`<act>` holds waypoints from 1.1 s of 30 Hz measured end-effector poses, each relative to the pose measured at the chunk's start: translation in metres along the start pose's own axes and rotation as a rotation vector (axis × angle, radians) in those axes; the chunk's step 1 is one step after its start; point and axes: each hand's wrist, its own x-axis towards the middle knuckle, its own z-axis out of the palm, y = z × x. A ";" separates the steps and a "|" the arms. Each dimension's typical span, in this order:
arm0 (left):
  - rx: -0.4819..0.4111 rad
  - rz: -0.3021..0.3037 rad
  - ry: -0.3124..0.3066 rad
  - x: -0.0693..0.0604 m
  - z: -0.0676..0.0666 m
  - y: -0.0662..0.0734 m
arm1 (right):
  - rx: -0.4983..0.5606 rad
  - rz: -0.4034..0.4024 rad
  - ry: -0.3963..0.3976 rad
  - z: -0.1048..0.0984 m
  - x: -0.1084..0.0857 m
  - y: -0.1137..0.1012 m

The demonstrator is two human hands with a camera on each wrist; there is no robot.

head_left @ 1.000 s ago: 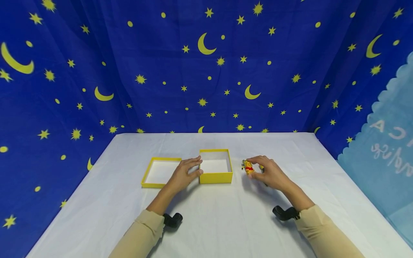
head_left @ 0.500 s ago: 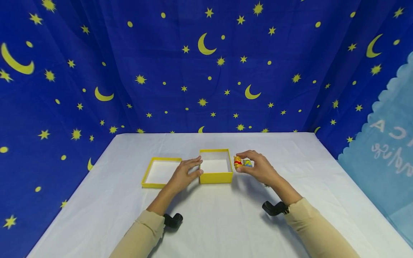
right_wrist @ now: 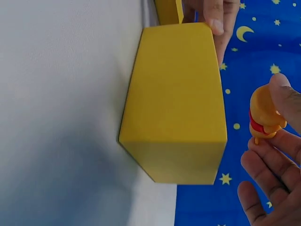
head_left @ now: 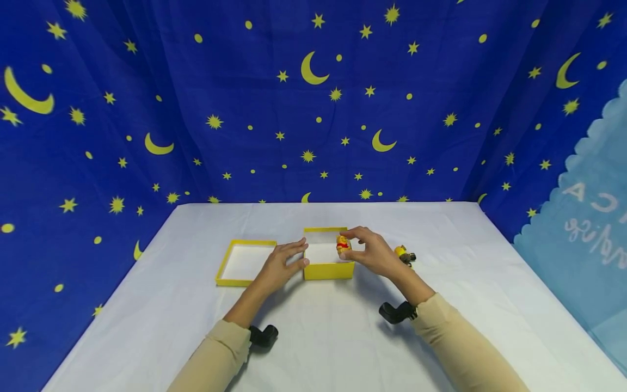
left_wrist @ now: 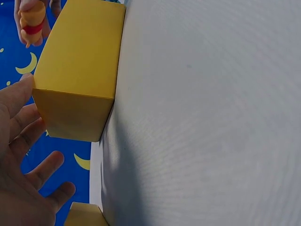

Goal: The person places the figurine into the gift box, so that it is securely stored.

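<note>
My right hand (head_left: 373,253) pinches a small orange-yellow bear figurine with a red band (head_left: 343,246) between thumb and fingers. It holds the bear above the right part of an open yellow box (head_left: 328,271) with a white inside. In the right wrist view, the bear figurine (right_wrist: 263,113) is raised past the top edge of the yellow box (right_wrist: 174,89). My left hand (head_left: 280,267) rests against the box's left side, its fingers loosely extended. The left wrist view has those fingers of the left hand (left_wrist: 23,150) spread, with the thumb at the box's corner.
A shallow yellow lid (head_left: 234,282) with a white inside lies left of the box, partly behind my left hand. Right of my right hand, small yellow and dark figurines (head_left: 404,254) lie on the white tablecloth (head_left: 323,326). A blue star-patterned curtain (head_left: 254,81) hangs behind.
My right hand has carried the bear figurine leftward, from the tabletop beside the box to above the box. The figurines on the right are now uncovered. My left hand has stayed put.
</note>
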 end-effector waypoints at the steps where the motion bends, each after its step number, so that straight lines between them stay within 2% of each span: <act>1: 0.001 -0.001 0.000 0.000 0.000 0.000 | -0.003 0.002 -0.003 0.002 0.001 -0.001; 15: 0.007 -0.014 -0.001 0.001 -0.001 0.000 | 0.021 -0.003 -0.066 0.020 0.016 -0.004; 33: 0.015 -0.025 -0.002 0.000 -0.001 0.002 | -0.039 0.017 -0.116 0.036 0.031 -0.008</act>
